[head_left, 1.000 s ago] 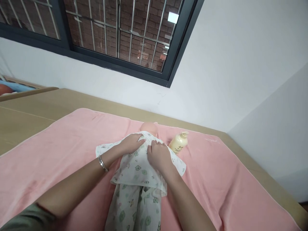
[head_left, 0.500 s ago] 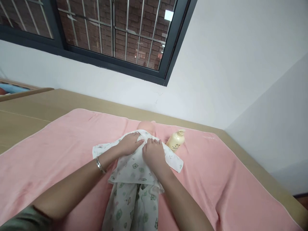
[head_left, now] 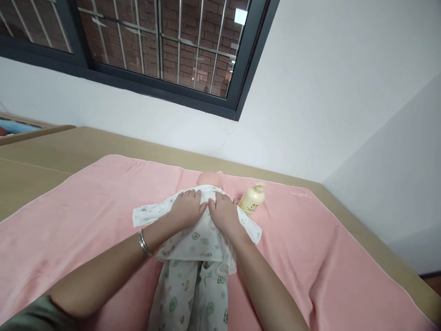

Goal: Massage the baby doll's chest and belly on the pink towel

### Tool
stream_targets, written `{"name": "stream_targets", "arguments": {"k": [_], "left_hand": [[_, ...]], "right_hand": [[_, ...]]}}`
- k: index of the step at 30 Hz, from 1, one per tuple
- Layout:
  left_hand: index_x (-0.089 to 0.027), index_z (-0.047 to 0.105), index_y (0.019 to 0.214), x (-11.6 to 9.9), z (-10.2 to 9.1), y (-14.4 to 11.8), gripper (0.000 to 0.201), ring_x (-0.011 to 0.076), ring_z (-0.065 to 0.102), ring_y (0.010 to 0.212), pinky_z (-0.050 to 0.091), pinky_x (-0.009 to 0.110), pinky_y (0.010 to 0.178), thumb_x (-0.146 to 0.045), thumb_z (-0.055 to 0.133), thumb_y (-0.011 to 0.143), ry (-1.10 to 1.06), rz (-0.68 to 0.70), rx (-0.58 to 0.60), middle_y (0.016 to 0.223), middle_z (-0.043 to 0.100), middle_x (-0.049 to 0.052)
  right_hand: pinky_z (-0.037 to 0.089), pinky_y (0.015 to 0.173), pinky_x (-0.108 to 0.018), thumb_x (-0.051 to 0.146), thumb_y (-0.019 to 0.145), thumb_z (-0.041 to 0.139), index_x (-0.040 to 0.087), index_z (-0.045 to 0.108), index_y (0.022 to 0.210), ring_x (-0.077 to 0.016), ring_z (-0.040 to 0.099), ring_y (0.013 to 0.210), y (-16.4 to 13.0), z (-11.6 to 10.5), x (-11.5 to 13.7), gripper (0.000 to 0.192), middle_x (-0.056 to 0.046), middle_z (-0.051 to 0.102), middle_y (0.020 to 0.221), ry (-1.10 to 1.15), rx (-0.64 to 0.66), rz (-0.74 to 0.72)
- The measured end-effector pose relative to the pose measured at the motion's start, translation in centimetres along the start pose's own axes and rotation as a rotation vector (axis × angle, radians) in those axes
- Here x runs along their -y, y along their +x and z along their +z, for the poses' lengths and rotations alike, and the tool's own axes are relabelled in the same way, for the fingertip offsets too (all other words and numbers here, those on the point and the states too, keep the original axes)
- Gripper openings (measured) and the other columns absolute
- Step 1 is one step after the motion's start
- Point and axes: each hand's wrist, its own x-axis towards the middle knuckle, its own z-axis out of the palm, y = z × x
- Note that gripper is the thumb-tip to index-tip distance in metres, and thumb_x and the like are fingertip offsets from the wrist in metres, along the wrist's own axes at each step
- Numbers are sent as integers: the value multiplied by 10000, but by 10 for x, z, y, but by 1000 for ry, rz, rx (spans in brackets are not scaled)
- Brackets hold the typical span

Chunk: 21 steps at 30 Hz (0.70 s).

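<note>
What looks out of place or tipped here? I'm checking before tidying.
Only the cream lotion bottle: it lies tipped on the pink towel beside the doll, right of the right hand. No spill shows.

I see soft, even indoor light, a lamp's bright reflection in the window [head_left: 240, 16] above the hands [head_left: 206, 212], faint shadows beneath my forearms, sharp focus, edges stretched wide.
</note>
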Motion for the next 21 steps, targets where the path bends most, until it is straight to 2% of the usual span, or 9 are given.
{"name": "stream_targets", "arguments": {"k": [4, 8, 12, 17, 21], "left_hand": [[-39, 565, 1310, 12, 3, 9, 565, 363, 628, 1181, 473, 468, 992, -465, 321, 1030, -82, -16, 29, 1251, 680, 237], [-26, 558, 1320, 11, 6, 10, 556, 369, 620, 1203, 463, 463, 1001, -448, 333, 1035, -52, -43, 36, 1257, 671, 253], [-27, 565, 1310, 4, 2, 5, 528, 363, 638, 1158, 469, 453, 982, -432, 365, 1038, -32, -51, 22, 1210, 685, 245], [-35, 623, 1220, -16, -3, -8, 475, 392, 643, 1081, 479, 486, 919, -369, 339, 1039, 42, -143, -35, 1105, 687, 242], [-46, 623, 1243, -18, -1, -8, 453, 393, 627, 1123, 464, 501, 967, -346, 362, 1026, 3, -131, -78, 1148, 675, 252]], "right_hand": [[222, 1160, -608, 357, 1055, 326, 103, 610, 1269, -344, 503, 1339, -3, 1, 4, 437, -214, 628, 1363, -31, -26, -9], [247, 1150, -608, 359, 1051, 331, 103, 612, 1274, -350, 503, 1343, -2, 2, 3, 441, -219, 621, 1374, -21, -32, -9], [254, 1153, -596, 360, 1048, 323, 102, 587, 1318, -344, 484, 1366, -2, 2, 2, 457, -216, 605, 1398, -10, -22, -3], [222, 1172, -623, 395, 1048, 337, 126, 529, 1410, -343, 459, 1389, 4, 0, -6, 490, -186, 540, 1487, 47, 29, -26], [201, 1174, -657, 408, 1061, 339, 161, 510, 1430, -342, 441, 1409, 5, -4, -6, 475, -158, 506, 1528, 47, 56, -55]]}}
